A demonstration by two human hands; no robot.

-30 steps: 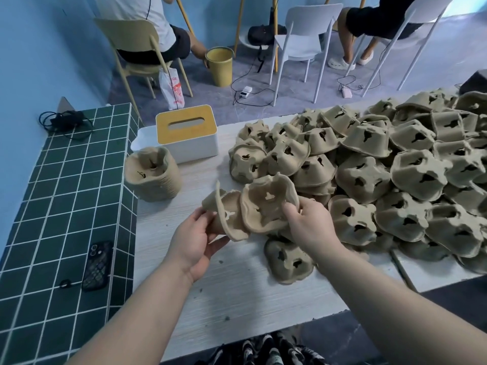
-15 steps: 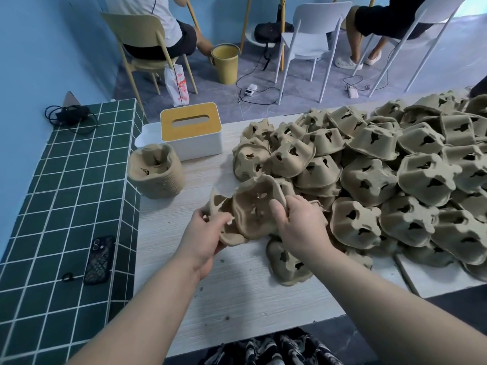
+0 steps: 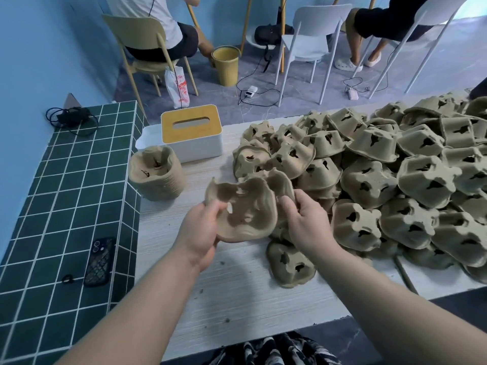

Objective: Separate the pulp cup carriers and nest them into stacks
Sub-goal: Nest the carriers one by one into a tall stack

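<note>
Brown pulp cup carriers fill the scene. My left hand grips the left rim of a nested carrier, hollow side facing me, held above the table. My right hand pinches the right side of it, where another carrier's rim shows behind. A tall nested stack stands to the left by the tiled counter. A big loose pile of carriers lies upside down on the right. One carrier lies alone beneath my right wrist.
A white tissue box with a yellow lid stands behind the stack. A phone and cables lie on the green tiled counter. The pale wooden table ends near me. Chairs and seated people are beyond.
The two carriers that I held apart a second ago have come together into one nested piece, now turned with its hollow side towards me. Both hands shifted slightly closer.
</note>
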